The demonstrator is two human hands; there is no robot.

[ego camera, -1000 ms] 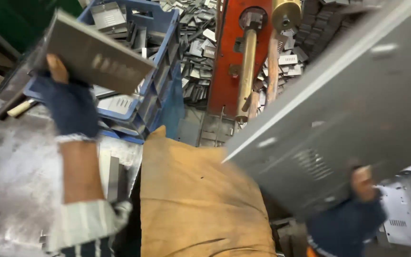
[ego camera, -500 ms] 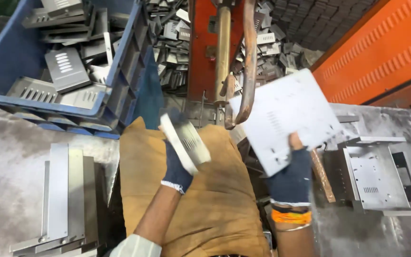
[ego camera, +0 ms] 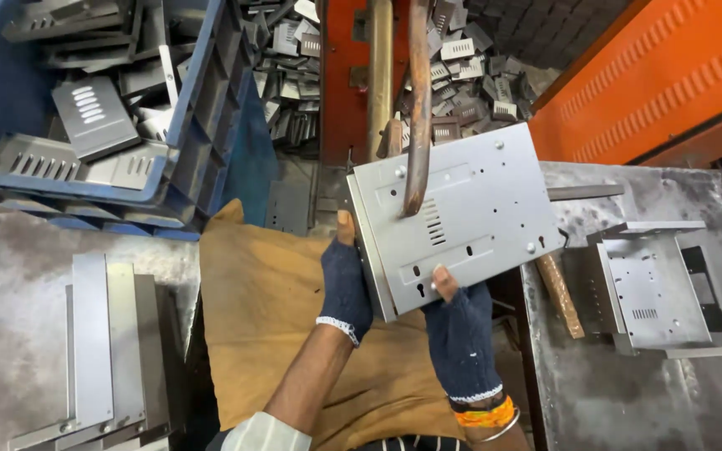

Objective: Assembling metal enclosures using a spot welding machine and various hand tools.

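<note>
A grey steel bench (ego camera: 10,334) spreads to both sides, with a blue crate (ego camera: 202,108) of slotted plates at its far left. Over a tan cloth (ego camera: 269,309), the perforated metal panel (ego camera: 470,209) is held up, tilted, under a rusty curved rod (ego camera: 418,100). The left hand (ego camera: 346,284), forearm rising from below, has its grip closed on the panel's left edge, thumb up along it. The right hand (ego camera: 460,321) clamps the lower edge, thumb on the face. Both wear dark fingerless gloves.
</note>
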